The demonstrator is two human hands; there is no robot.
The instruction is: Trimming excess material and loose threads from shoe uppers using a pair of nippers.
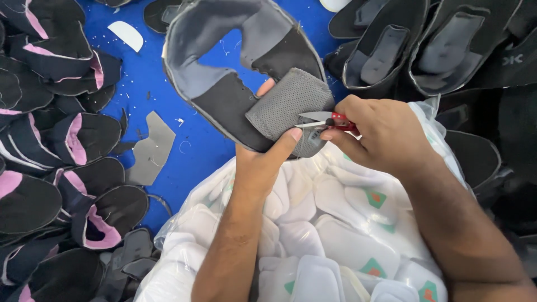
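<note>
left hand (262, 159): comes up from bottom centre, forearm near vertical; thumb lies across the front of the grey mesh tongue (291, 106), one fingertip shows behind it at the top; pinching tongue and shoe upper (235, 72) together.
right hand (377, 131): enters from lower right, forearm on a diagonal, wrist bent in toward centre; fingers curled tight round red-handled thread snips (327, 120).
snips: blades point left, about horizontal, tips at the right edge of the tongue, just beside the left thumb tip; blade gap too small to tell.
shoe upper: flat black-and-grey piece held in mid frame above the worktop (196, 151); long axis runs upper left to lower right; open collar cutout faces up, blue showing through it.
tongue: folded over the lower right end of the upper, long axis tilted up to the right.
below hands: clear plastic bag (335, 235) of white foam pads with green-orange marks, fills bottom centre, both forearms over it.
left edge: pile of black-and-pink uppers (67, 140), packed to the frame edge.
top right: dark uppers (425, 45) stacked close, near the right hand.
open room: bare blue worktop strip left of the held upper; grey cut piece (151, 148) and a white pad (126, 34) lie on it.
</note>
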